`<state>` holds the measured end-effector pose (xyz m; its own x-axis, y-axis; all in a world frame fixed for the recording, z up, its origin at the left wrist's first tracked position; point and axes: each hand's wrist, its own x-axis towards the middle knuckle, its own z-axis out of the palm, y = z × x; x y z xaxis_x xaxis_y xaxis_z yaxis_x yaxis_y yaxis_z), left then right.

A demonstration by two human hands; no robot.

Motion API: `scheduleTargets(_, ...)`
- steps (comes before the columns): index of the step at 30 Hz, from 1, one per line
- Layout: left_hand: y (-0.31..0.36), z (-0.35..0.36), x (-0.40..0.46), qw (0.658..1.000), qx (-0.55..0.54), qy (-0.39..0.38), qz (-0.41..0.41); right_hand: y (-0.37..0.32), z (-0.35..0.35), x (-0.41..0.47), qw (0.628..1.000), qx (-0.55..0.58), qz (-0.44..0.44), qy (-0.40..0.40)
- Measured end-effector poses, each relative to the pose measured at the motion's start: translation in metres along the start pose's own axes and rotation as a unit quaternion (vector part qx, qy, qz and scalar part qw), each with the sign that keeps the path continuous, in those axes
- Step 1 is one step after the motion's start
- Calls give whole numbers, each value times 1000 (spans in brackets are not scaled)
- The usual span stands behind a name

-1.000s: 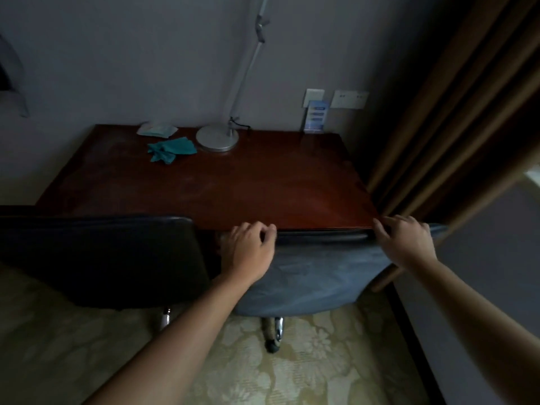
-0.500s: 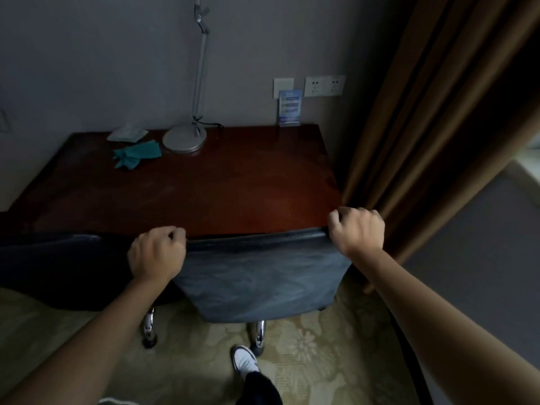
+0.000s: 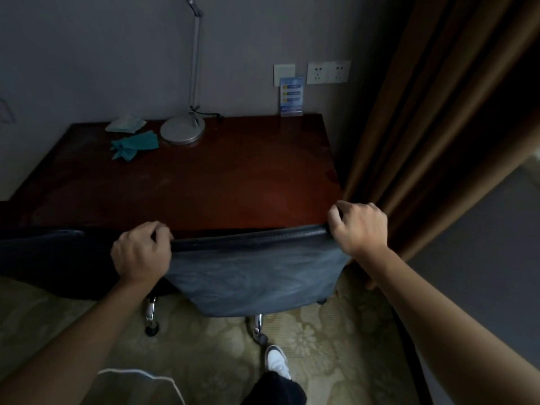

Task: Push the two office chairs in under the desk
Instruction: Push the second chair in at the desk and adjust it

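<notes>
both hands gripped the top edge of the right chair's backrest, left hand at its left corner, right hand at its right corner, fingers curled over the rim. that backrest sat against the worktop's front edge. the other chair stood just beside it on the left, also against the worktop.
</notes>
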<state>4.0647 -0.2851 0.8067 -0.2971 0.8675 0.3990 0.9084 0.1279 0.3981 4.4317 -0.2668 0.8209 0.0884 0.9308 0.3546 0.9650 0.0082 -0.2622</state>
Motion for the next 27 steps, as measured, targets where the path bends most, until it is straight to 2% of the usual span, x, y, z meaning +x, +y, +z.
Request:
scheduleTargets(12, -24, 8, 51, 998, -48, 19, 32, -18, 26, 12, 979, 64, -71, 179)
scheduleTargets(22, -44, 24, 105, 996, -70, 28, 53, -41, 65, 55, 960, 70, -96, 253)
scheduleTargets(27, -49, 26, 102, 993, -91, 24, 69, -40, 69, 47, 965, 52, -94, 241)
